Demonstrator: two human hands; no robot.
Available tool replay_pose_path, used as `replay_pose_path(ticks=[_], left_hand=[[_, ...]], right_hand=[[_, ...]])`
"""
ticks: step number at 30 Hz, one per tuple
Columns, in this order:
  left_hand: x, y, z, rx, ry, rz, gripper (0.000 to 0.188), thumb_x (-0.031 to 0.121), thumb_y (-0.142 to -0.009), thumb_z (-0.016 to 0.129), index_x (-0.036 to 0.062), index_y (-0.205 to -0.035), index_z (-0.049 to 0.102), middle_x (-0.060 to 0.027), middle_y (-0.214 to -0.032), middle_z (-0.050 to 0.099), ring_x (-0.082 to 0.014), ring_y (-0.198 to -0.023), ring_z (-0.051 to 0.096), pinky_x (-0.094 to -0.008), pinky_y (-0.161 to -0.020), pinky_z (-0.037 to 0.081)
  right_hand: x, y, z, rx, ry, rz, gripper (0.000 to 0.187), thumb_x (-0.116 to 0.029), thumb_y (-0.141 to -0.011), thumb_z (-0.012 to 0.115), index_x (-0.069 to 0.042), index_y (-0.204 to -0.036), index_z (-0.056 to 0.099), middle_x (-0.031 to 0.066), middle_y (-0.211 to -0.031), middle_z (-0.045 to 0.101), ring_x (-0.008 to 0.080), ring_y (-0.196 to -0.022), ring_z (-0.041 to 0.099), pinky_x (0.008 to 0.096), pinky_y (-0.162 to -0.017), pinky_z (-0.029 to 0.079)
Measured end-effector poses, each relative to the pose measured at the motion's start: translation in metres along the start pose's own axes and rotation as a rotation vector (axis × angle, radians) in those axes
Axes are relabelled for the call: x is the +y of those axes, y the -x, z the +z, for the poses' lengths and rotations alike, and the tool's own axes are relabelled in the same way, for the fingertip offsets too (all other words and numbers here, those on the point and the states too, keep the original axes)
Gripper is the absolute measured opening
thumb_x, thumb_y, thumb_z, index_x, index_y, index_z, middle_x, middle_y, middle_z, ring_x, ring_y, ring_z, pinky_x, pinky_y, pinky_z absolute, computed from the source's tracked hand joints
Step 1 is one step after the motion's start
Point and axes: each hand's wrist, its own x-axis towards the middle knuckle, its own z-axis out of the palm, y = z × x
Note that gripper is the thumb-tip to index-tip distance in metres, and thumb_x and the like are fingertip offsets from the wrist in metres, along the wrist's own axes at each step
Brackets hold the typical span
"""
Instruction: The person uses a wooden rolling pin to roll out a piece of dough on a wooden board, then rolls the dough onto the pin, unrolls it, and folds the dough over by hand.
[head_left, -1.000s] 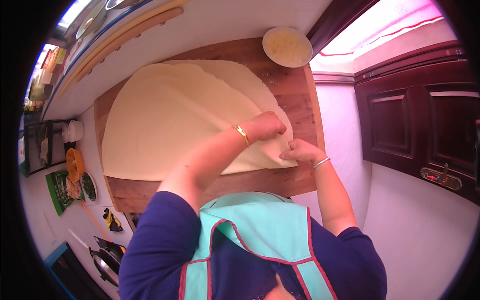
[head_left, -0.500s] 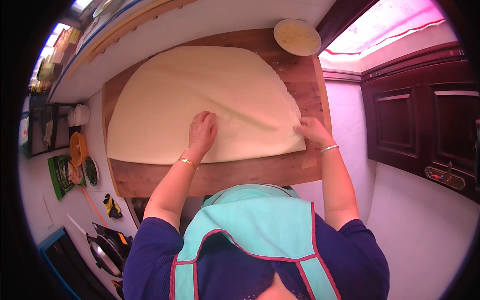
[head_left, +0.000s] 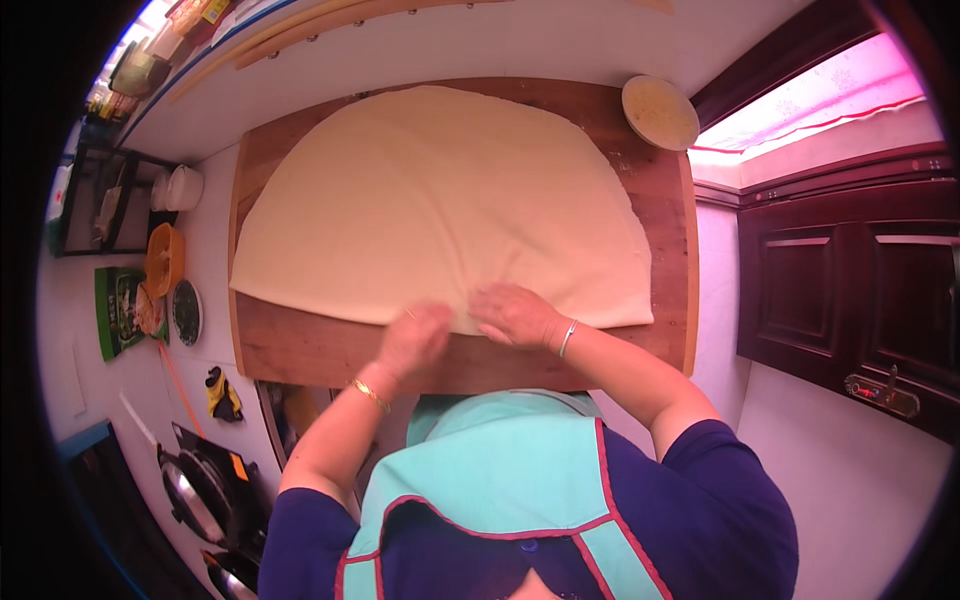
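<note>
A large, pale dough sheet point(head_left: 400, 200), rounded at the far side and straight along its near edge, covers most of a wooden board point(head_left: 300, 335). My right hand point(head_left: 515, 315) is at the middle of the near edge, its fingers bent and closed on the dough, with creases fanning out from there. Just to its left, my left hand point(head_left: 417, 340) hovers at or over the same edge, smeared by motion; its fingers cannot be made out.
A pale bowl with light contents point(head_left: 660, 112) sits at the board's far right corner. Dark red cabinet doors point(head_left: 850, 270) are on the right. To the left are an orange basket point(head_left: 165, 258), a green box point(head_left: 120, 310) and pans point(head_left: 195, 495). A shelf runs along the far wall.
My right hand has left the dough's right edge and come in to the middle of the near edge. My left hand has drawn back toward me, off the dough's surface. New creases show.
</note>
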Motion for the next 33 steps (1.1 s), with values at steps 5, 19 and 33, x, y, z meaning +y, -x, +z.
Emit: replay_pose_path(ticks=[5,19,33], left_hand=[[-0.123,-0.036,-0.039,-0.004,-0.372,-0.205,0.061,0.023,-0.087,0.062,0.0095,-0.142,0.041,-0.0155,-0.15,0.034,-0.0363,-0.137,0.032,-0.0508,-0.111,0.027],[-0.206,0.057,-0.13,-0.044,-0.305,-0.134,0.055,0.026,-0.089,0.06,0.007,-0.139,0.044,-0.0145,-0.147,0.04,-0.035,-0.137,0.034,-0.0492,-0.111,0.027],[-0.248,0.102,-0.141,0.023,-0.423,-0.448,0.056,0.018,-0.09,0.055,0.0071,-0.143,0.042,-0.0176,-0.149,0.037,-0.0361,-0.138,0.033,-0.0494,-0.113,0.025]], right_hand=[[0.009,-0.119,-0.01,0.178,0.204,0.117,0.059,-0.038,-0.089,0.058,-0.011,-0.14,0.044,0.0141,-0.142,0.045,0.0317,-0.137,0.036,0.0471,-0.113,0.028],[-0.057,-0.242,0.084,0.177,0.159,0.221,0.074,-0.04,-0.083,0.063,-0.002,-0.141,0.037,0.0205,-0.145,0.04,0.0349,-0.136,0.036,0.0464,-0.114,0.027],[-0.103,-0.297,0.106,0.099,-0.03,0.089,0.062,-0.036,-0.086,0.061,0.0,-0.135,0.047,0.019,-0.141,0.045,0.0353,-0.134,0.038,0.0467,-0.112,0.03]])
